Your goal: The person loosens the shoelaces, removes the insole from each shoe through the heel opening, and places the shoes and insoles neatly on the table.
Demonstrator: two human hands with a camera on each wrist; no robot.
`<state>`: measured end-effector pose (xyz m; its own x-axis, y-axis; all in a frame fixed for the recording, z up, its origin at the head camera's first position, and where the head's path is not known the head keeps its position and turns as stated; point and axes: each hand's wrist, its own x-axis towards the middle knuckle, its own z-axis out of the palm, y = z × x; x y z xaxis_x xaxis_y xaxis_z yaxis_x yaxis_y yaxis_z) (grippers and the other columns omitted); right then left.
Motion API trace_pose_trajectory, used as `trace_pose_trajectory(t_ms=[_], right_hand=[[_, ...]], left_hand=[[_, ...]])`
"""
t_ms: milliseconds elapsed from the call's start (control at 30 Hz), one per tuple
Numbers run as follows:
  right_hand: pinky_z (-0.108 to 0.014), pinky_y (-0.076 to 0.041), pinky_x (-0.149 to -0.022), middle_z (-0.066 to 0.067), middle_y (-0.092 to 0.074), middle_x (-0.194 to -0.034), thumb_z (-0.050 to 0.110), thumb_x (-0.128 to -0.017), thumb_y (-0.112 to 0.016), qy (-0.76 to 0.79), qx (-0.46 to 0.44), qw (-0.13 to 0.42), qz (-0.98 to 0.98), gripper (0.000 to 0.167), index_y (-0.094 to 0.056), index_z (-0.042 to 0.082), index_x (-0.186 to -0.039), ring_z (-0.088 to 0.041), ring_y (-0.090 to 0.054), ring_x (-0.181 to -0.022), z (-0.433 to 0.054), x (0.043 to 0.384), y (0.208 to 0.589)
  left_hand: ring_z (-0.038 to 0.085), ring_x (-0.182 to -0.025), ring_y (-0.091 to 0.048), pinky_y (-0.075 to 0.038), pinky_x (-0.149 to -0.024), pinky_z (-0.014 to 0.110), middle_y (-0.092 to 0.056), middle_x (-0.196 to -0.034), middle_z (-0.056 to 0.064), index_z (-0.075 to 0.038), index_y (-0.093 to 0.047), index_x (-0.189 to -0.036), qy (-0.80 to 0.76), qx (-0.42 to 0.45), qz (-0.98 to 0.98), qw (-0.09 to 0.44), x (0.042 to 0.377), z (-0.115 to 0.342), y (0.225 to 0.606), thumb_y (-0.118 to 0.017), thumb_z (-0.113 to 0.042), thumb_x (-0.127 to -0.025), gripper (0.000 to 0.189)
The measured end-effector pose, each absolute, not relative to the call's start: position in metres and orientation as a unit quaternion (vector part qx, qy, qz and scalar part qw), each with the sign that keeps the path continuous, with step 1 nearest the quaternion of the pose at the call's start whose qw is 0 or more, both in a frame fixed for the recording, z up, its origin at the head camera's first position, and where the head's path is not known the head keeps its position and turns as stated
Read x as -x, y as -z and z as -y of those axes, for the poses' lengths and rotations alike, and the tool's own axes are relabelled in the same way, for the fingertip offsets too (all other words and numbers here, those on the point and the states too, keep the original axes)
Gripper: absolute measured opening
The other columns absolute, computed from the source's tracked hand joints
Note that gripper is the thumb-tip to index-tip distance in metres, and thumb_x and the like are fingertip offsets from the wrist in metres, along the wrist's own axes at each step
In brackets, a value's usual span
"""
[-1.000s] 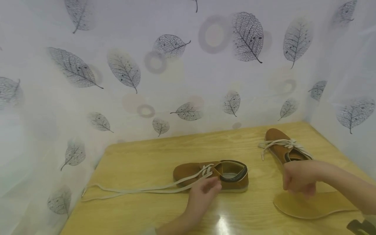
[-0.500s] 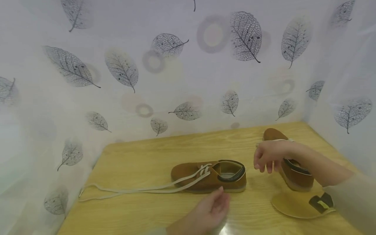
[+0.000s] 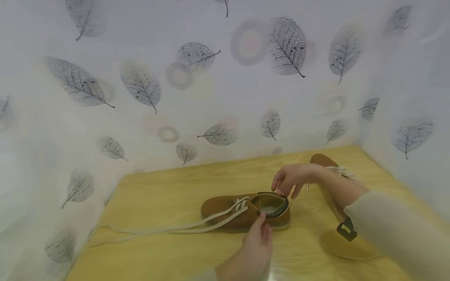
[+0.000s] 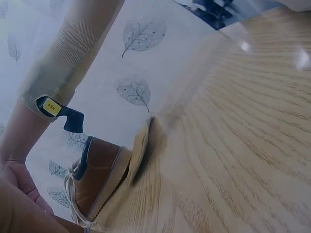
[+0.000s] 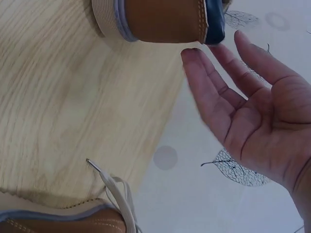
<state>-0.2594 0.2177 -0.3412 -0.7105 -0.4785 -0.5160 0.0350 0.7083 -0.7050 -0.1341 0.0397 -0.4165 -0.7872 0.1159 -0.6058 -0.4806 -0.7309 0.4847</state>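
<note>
Right hand moved beside middle shoe, left hand at its collar, both hands' fingers loose

"Where does your head view look from?"

"High and well back, forward and down: my left hand and my right hand sit within it, over the table, with the leaf-print backdrop beyond"

"And at the wrists?"

"My left one looks low and aslant across the table to the right-hand shoe and insole; my right one faces my right hand up close, with the middle shoe cut off at the top"

"Which parts overlap?"

"Head and right wrist share my right hand; all three catch the right-hand shoe"
</note>
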Motion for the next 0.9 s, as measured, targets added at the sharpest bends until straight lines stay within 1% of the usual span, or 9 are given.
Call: trace_pose_trajectory(t_ms=[67, 133, 233, 333, 467, 533, 700, 833, 900], right_hand=[[-0.037, -0.059, -0.073, -0.011, -0.066, -0.108, 0.007, -0.085, -0.067, 0.368, 0.128, 0.365, -0.846, 0.030, -0.062, 0.002, -0.114, -0.023, -0.065, -0.093, -0.212, 0.263, 0.346], [-0.036, -0.059, -0.070, -0.013, -0.065, -0.113, 0.004, -0.085, -0.067, 0.367, 0.136, 0.366, -0.844, 0.032, -0.062, 0.002, -0.116, -0.021, -0.065, -0.095, -0.208, 0.264, 0.351], [-0.036, -0.060, -0.065, -0.013, -0.065, -0.115, 0.003, -0.084, -0.068, 0.361, 0.141, 0.353, -0.851, 0.030, -0.064, 0.005, -0.114, -0.020, -0.065, -0.095, -0.204, 0.264, 0.359], [-0.036, -0.060, -0.060, -0.012, -0.066, -0.112, 0.003, -0.083, -0.070, 0.358, 0.142, 0.338, -0.858, 0.029, -0.065, 0.006, -0.111, -0.019, -0.066, -0.093, -0.202, 0.262, 0.364], [-0.036, -0.059, -0.058, -0.010, -0.067, -0.107, 0.002, -0.082, -0.070, 0.358, 0.138, 0.330, -0.862, 0.027, -0.065, 0.007, -0.108, -0.019, -0.066, -0.089, -0.203, 0.259, 0.368], [-0.036, -0.059, -0.058, -0.009, -0.068, -0.105, 0.002, -0.082, -0.070, 0.363, 0.136, 0.331, -0.860, 0.026, -0.066, 0.008, -0.107, -0.020, -0.067, -0.088, -0.202, 0.258, 0.369], [-0.036, -0.059, -0.059, -0.008, -0.067, -0.101, 0.006, -0.084, -0.069, 0.376, 0.155, 0.339, -0.848, 0.024, -0.065, 0.008, -0.108, -0.020, -0.066, -0.089, -0.194, 0.259, 0.373], [-0.037, -0.060, -0.058, -0.007, -0.068, -0.101, 0.006, -0.084, -0.069, 0.386, 0.162, 0.335, -0.844, 0.022, -0.065, 0.008, -0.106, -0.019, -0.065, -0.092, -0.183, 0.259, 0.377], [-0.038, -0.060, -0.058, -0.007, -0.068, -0.102, 0.006, -0.084, -0.069, 0.392, 0.165, 0.333, -0.841, 0.022, -0.065, 0.008, -0.106, -0.019, -0.065, -0.093, -0.176, 0.259, 0.379]], left_hand=[[0.021, -0.107, -0.047, -0.045, -0.100, 0.023, -0.041, -0.114, 0.014, 0.010, -0.030, -0.129, -0.889, 0.296, -0.312, 0.155, 0.135, -0.043, 0.418, -0.075, -0.013, -0.081, 0.070], [0.028, -0.115, -0.045, -0.045, -0.102, 0.026, -0.037, -0.121, 0.021, 0.011, -0.016, -0.137, -0.892, 0.305, -0.298, 0.151, 0.136, -0.045, 0.418, -0.075, -0.012, -0.080, 0.086], [0.039, -0.129, -0.034, -0.042, -0.105, 0.030, -0.024, -0.136, 0.031, 0.006, 0.009, -0.144, -0.895, 0.303, -0.290, 0.150, 0.136, -0.049, 0.419, -0.076, -0.012, -0.079, 0.108], [0.042, -0.135, -0.026, -0.040, -0.107, 0.034, -0.014, -0.144, 0.035, 0.003, 0.022, -0.143, -0.889, 0.297, -0.317, 0.147, 0.134, -0.052, 0.420, -0.076, -0.016, -0.080, 0.118], [0.046, -0.135, -0.023, -0.040, -0.107, 0.037, -0.010, -0.145, 0.038, 0.004, 0.024, -0.142, -0.885, 0.300, -0.328, 0.141, 0.132, -0.056, 0.418, -0.074, -0.012, -0.081, 0.117], [0.045, -0.133, -0.027, -0.042, -0.105, 0.036, -0.011, -0.144, 0.038, 0.004, 0.022, -0.143, -0.881, 0.308, -0.330, 0.141, 0.131, -0.056, 0.417, -0.073, -0.011, -0.082, 0.114], [0.037, -0.125, -0.041, -0.047, -0.099, 0.029, -0.018, -0.142, 0.033, 0.001, 0.014, -0.146, -0.865, 0.322, -0.354, 0.153, 0.132, -0.044, 0.417, -0.071, -0.022, -0.083, 0.108], [0.037, -0.130, -0.032, -0.042, -0.105, 0.030, -0.009, -0.143, 0.033, 0.000, 0.022, -0.143, -0.880, 0.292, -0.343, 0.149, 0.135, -0.029, 0.420, -0.067, -0.017, -0.085, 0.108], [0.035, -0.127, -0.030, -0.039, -0.108, 0.030, -0.011, -0.138, 0.031, -0.001, 0.025, -0.143, -0.889, 0.281, -0.331, 0.144, 0.136, -0.022, 0.421, -0.065, -0.013, -0.086, 0.108]])
